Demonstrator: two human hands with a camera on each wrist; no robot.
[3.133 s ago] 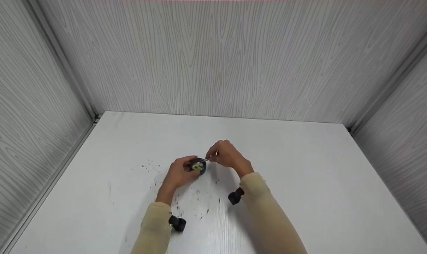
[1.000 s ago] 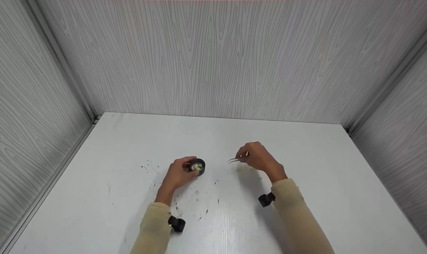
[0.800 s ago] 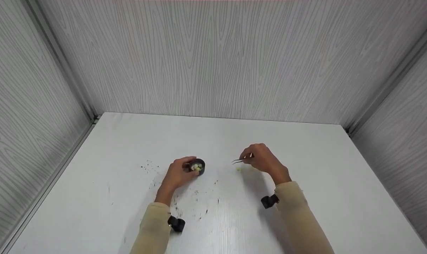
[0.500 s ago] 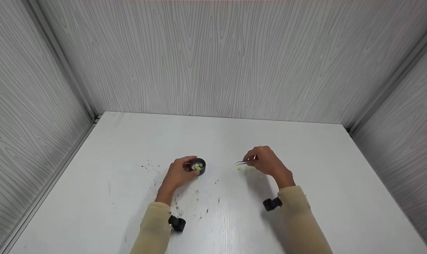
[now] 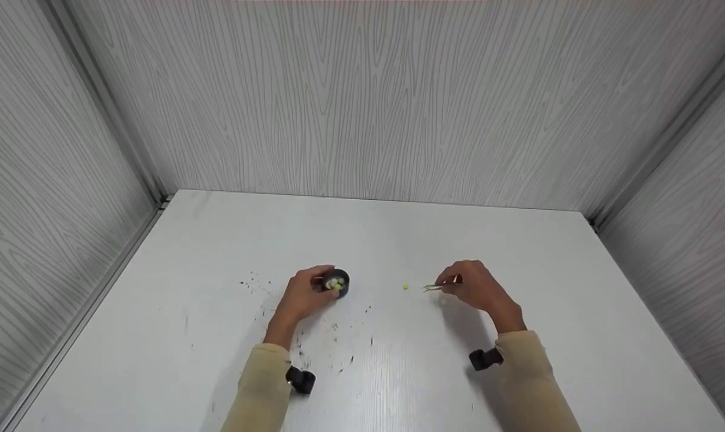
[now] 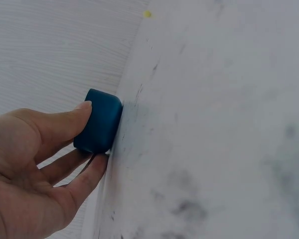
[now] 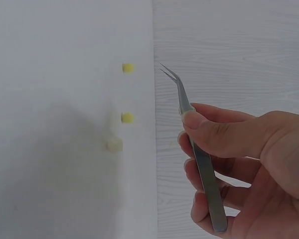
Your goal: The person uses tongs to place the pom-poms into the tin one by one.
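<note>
My left hand [image 5: 305,294] grips a small dark blue round container [image 5: 338,282] on the white table [image 5: 398,372]; yellow and pale bits lie inside it. In the left wrist view the thumb and fingers [image 6: 84,112] curl round the container's [image 6: 99,127] side. My right hand [image 5: 476,288] pinches thin metal tweezers [image 5: 433,288], whose tips point left and hold nothing. A tiny yellow piece [image 5: 405,287] lies on the table just left of the tips. The right wrist view shows the tweezers [image 7: 189,119] and, beyond the tips, two yellow pieces [image 7: 128,67] [image 7: 127,118] and a pale one [image 7: 114,145].
Dark specks and smudges [image 5: 332,336] are scattered over the table in front of the left hand. Grey wood-grain walls [image 5: 362,102] close the table in at the back, left and right. Black wrist cameras [image 5: 301,380] [image 5: 485,359] sit on both beige sleeves.
My right hand has drawn back to the right and slightly nearer with the tweezers, away from the container; a yellow piece now lies on the table. The left hand has not moved.
</note>
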